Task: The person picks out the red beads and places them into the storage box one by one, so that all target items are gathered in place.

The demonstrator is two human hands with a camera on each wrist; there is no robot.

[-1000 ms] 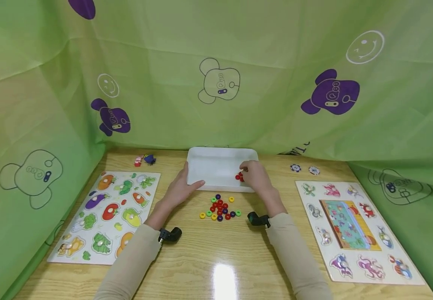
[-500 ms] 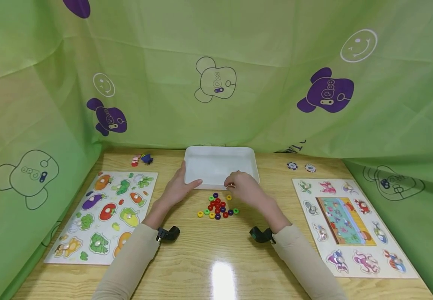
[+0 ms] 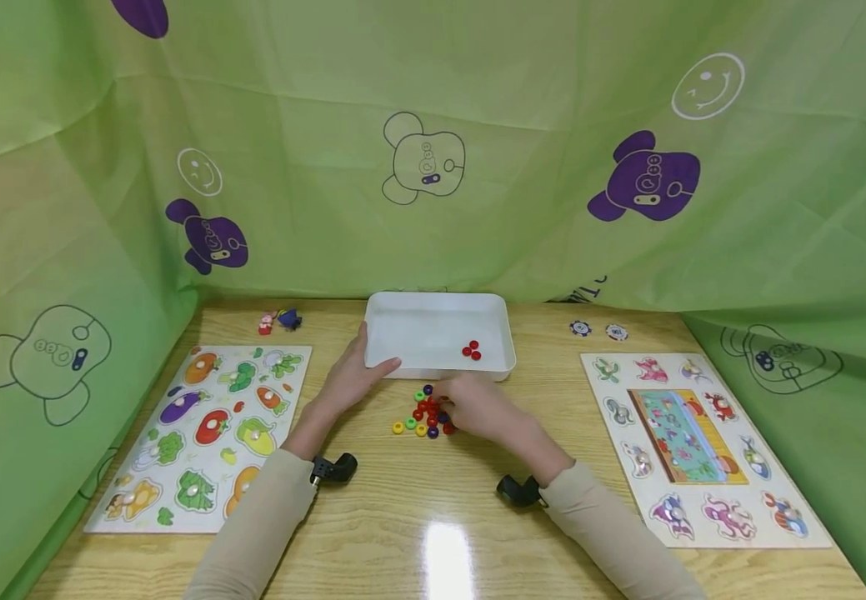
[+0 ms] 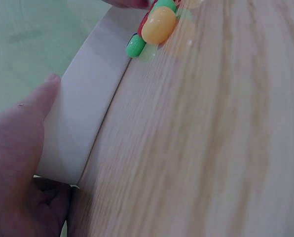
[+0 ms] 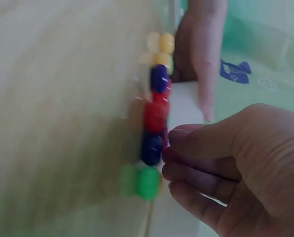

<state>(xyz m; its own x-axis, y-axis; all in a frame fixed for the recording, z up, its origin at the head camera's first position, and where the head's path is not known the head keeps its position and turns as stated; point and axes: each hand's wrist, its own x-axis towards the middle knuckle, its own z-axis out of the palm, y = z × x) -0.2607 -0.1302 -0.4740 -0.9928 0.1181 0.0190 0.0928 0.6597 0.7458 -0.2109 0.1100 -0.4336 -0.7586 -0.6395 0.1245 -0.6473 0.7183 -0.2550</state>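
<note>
My left hand (image 3: 347, 377) grips the near left corner of a white rectangular tray (image 3: 400, 372), its thumb along the front wall and its fingers by the left side. In the tray, three red beads (image 3: 475, 355) lie toward the right. On the table in front of it is a loose cluster of red, yellow, green and dark blue beads (image 3: 421, 414). My right hand (image 3: 480, 408) reaches over the cluster's right side and hides part of it. In the right wrist view its fingers are loosely bent beside a red bead (image 5: 155, 114), with no bead visible between them.
On the left lies a vegetable puzzle board (image 3: 200, 433), on the right a sea-animal puzzle board (image 3: 695, 450). Small figurines (image 3: 288, 319) stand at the back left; two poker chips (image 3: 616, 332) lie at the back right. A green curtain (image 3: 312, 208) surrounds the table.
My right hand has moved from inside the tray, over its front wall, to the bead cluster, leaving three red beads visible in the tray. My left hand stays at the tray corner.
</note>
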